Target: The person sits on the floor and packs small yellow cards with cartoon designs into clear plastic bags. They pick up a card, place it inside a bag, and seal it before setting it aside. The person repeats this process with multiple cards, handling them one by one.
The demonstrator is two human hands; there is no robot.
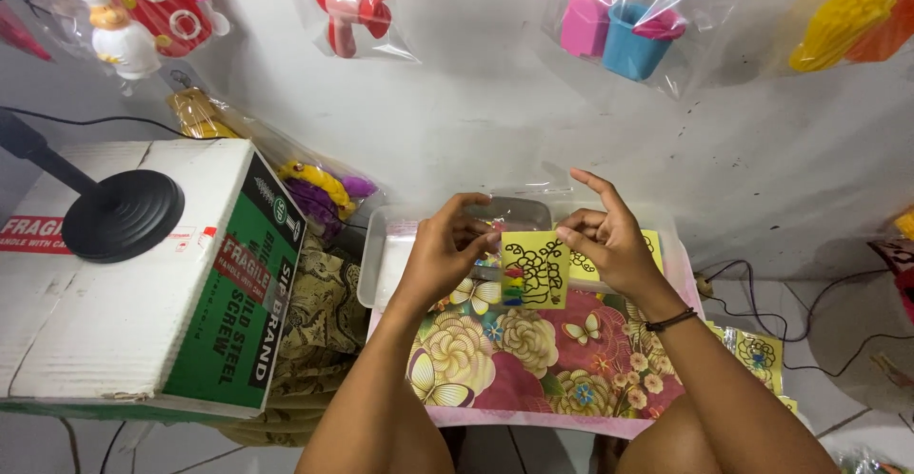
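Bagged toys are hanging on the white wall above your flowered tray. Your left hand and right hand are pinching a yellow card between fingertips, over the clear tub.

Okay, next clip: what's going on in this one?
A person sits at a small floral-topped table, holding a yellow card with a black line drawing and a coloured strip between both hands. The left hand grips its left edge and the right hand its right edge, above a shallow clear tray. A cardboard box with a black stand base on top sits to the left, and bagged toys hang on the wall.
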